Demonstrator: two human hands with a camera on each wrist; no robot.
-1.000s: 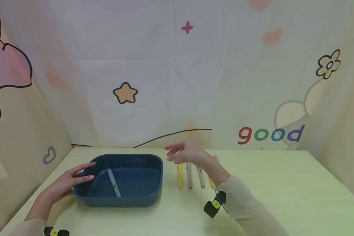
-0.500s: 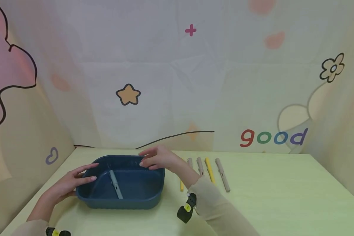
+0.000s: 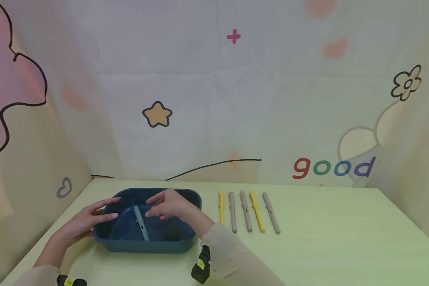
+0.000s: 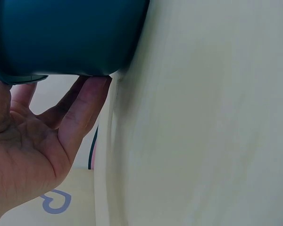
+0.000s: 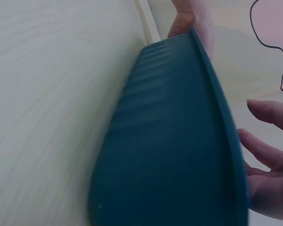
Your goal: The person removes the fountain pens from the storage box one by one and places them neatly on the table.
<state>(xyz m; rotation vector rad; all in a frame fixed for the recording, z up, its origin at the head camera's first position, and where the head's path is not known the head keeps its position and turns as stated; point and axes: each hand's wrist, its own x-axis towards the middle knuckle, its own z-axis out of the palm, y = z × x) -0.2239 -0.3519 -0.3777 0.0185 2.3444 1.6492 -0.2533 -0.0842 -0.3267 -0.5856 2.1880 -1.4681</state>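
Head view, entry from where I stand: pale green table [image 3: 325, 246] fills the lower field, backed by a printed fabric backdrop [image 3: 235, 99] with a star, a cross, a flower and the word "good".

Dark blue bin [image 3: 146, 238] sits on the table's left half, rounded corners, rim up. One grey pen [image 3: 140, 222] lies on its floor, running from the far side toward the near side, slightly slanted.

Left hand [image 3: 83, 222] is at the bin's left end, fingers straight and laid over the rim there, nothing gripped. Left wrist view agrees: the left hand [image 4: 37, 136] lies with palm open, fingertips [image 4: 96, 87] against the bin's outer wall [image 4: 70, 37] where it meets the table [image 4: 203, 117].

Right hand [image 3: 167, 204] is over the bin's interior, reaching in from the right side, fingers loosely extended and slightly spread, holding nothing. Its fingertips are just beside the grey pen's upper half; contact cannot be confirmed from this angle. Right wrist view shows only the bin's ribbed outer wall [image 5: 170, 150] close up and the right hand's fingers [image 5: 269, 155] apart above the rim.

So the grey pen lies between the two hands, near the right fingertips and a little apart from the left ones.

Right of the bin, five pens in a row [image 3: 248, 212] rest on the table, roughly parallel: yellow, tan, tan, yellow, tan, well apart from both hands.
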